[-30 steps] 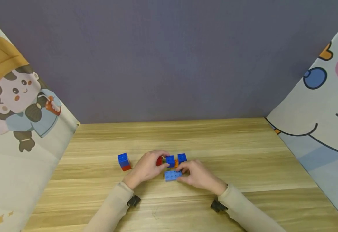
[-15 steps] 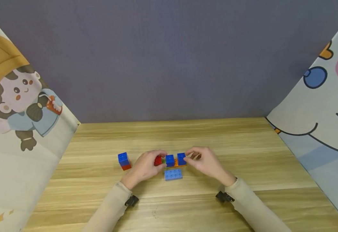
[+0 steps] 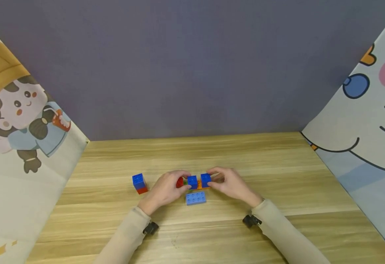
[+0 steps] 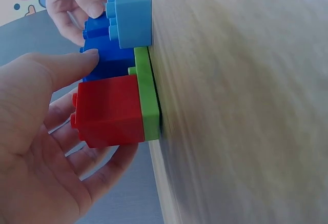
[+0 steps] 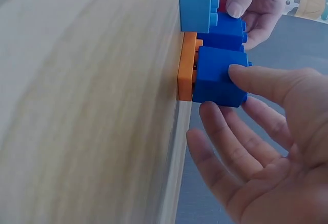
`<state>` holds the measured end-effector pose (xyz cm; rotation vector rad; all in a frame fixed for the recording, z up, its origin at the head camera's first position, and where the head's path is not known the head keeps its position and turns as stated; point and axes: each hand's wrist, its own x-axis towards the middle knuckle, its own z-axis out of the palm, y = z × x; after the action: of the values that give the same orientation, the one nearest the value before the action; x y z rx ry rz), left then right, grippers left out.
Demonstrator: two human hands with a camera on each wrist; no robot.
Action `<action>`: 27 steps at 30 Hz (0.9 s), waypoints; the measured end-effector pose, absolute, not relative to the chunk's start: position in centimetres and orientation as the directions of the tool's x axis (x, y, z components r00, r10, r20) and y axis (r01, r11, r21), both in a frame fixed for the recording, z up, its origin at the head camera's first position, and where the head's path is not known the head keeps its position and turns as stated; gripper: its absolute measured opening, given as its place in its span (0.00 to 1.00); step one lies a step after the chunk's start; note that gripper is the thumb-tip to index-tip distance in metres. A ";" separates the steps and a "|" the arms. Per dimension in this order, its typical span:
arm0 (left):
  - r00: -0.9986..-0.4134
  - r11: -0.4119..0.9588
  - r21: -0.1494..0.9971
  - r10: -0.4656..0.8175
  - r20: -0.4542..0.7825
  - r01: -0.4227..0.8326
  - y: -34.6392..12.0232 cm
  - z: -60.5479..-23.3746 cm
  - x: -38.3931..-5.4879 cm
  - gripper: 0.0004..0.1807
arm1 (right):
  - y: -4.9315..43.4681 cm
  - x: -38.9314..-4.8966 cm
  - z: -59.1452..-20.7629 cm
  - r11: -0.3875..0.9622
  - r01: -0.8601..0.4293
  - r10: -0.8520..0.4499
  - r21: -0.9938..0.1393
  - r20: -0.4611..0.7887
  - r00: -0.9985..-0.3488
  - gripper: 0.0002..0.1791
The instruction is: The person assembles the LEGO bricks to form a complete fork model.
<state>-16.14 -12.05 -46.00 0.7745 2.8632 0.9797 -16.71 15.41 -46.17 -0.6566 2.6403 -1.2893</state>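
A red brick (image 4: 110, 111) sits on a thin green plate (image 4: 148, 101) at the left end of a low row. Right of it stands a dark blue brick (image 3: 192, 183), which my left hand (image 3: 164, 190) pinches between thumb and fingers. A second dark blue brick (image 5: 220, 75) is at the right end, over an orange plate (image 5: 186, 70). My right hand (image 3: 233, 185) pinches that brick with the thumb on its near side and fingers behind. In the right wrist view a thin gap shows between it and the orange plate.
A light blue brick (image 3: 195, 198) lies just in front of the row on the wooden table (image 3: 192, 234). To the left stands a stack of blue on red (image 3: 140, 184). A grey wall (image 3: 192, 73) rises behind, with printed panels at both sides.
My right hand has left the light blue brick, moved back and right, and taken hold of the right-hand dark blue brick. My left hand has stayed nearly in place.
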 end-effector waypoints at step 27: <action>-0.837 0.671 0.518 0.511 0.195 0.530 -11.7 -44.1 -13.3 0.20 | 16.8 -14.0 -44.8 0.524 -0.369 -0.422 -0.768 0.142 -0.895 0.18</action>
<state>-13.26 -11.72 -44.05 0.9040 2.9021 0.9162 -14.02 16.77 -44.75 -0.6979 2.6883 -1.3309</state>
